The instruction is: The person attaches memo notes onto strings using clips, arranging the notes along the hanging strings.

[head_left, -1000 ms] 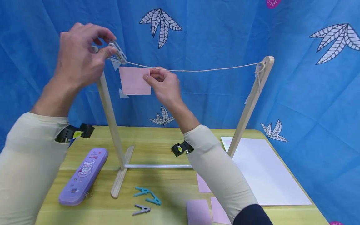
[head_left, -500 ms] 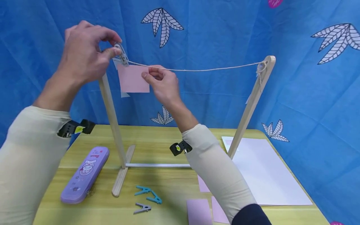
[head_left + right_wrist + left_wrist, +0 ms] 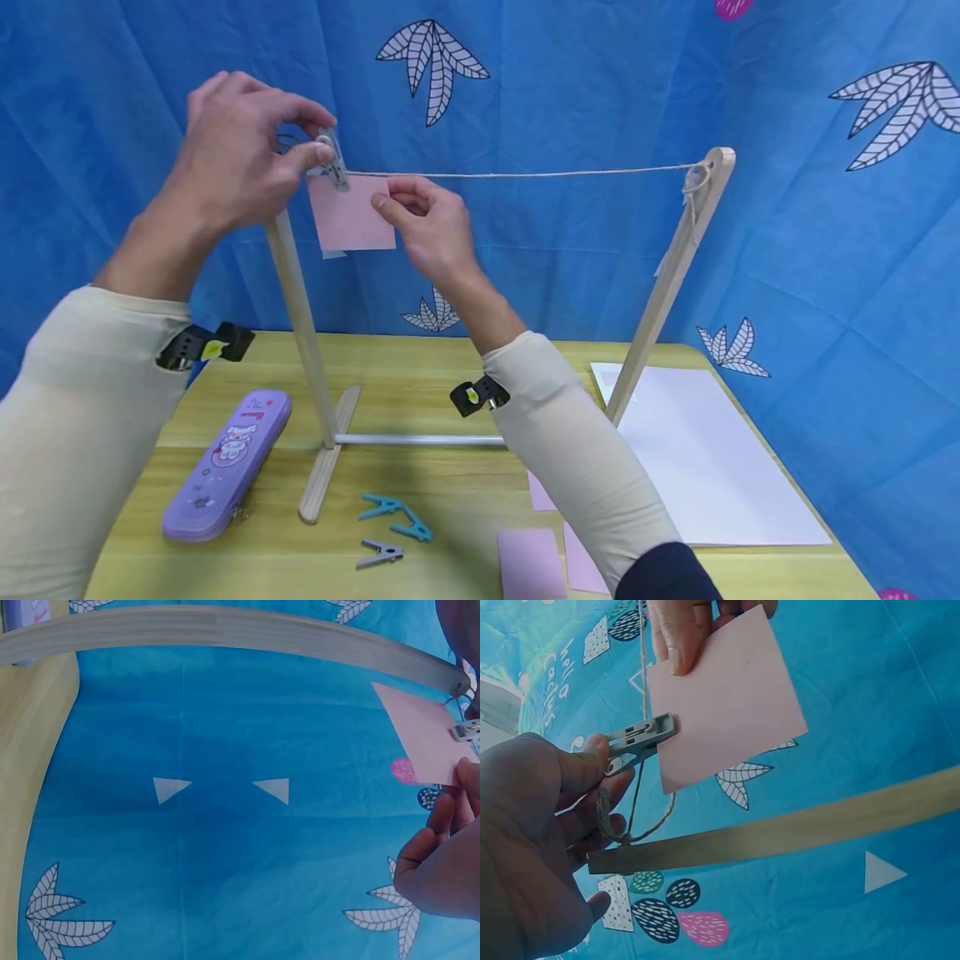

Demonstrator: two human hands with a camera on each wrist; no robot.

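My left hand [image 3: 243, 154] pinches a grey clothespin [image 3: 335, 158] between thumb and forefinger, beside the top of the left wooden post [image 3: 296, 317]. The clothespin's tip overlaps the upper edge of a pink square of paper [image 3: 352, 218], at the string [image 3: 525, 175]. My right hand [image 3: 431, 225] pinches that paper by its upper right corner. In the left wrist view the clothespin [image 3: 641, 739] lies across the paper's edge [image 3: 727, 697], with the string passing by it. In the right wrist view the paper [image 3: 424, 735] hangs near the right hand [image 3: 442, 847].
Two blue clothespins [image 3: 405, 518] and another grey clothespin [image 3: 379, 553] lie on the table [image 3: 247, 575]. A purple pencil case [image 3: 228, 467] is at left. Loose pink papers [image 3: 531, 565] lie at front, with a large white sheet [image 3: 727, 467] at right. The right post [image 3: 660, 308] holds the string's other end.
My left hand has moved right and slightly down, bringing the clothespin from above the paper onto its top edge. The sagging string is now nearly straight. The paper shifted slightly left.
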